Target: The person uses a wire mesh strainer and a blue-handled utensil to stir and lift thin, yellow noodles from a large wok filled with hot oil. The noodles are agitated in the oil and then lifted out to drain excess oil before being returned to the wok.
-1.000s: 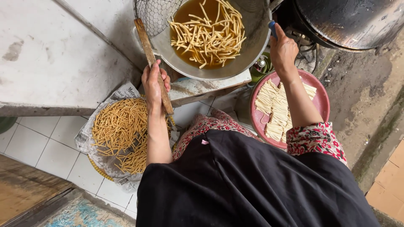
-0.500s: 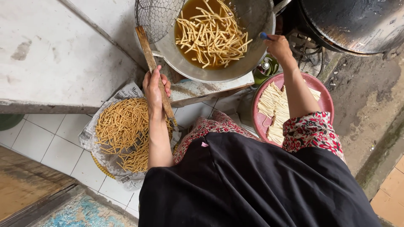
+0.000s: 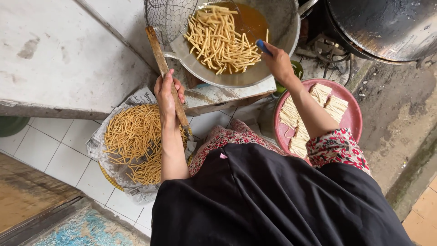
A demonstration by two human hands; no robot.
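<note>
Head view: left hand [image 3: 167,93] is gripping the wire skimmer's wooden handle [image 3: 165,73], keeping clear of hot oil. Right hand [image 3: 277,64] is closing around a blue-handled utensil [image 3: 263,47], stirring strips in the wok [image 3: 282,36].

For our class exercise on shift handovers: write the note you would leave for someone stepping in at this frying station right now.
Left hand: shut on the wooden handle of the round wire-mesh skimmer, which rests at the wok's rim.
Right hand: shut on a blue-handled utensil reaching into the oil.
Pale dough sticks sit in brown oil in the grey metal wok.
Done: golden fried sticks heaped on newspaper in a basket.
Left: raw strips on the pink round tray.
</note>
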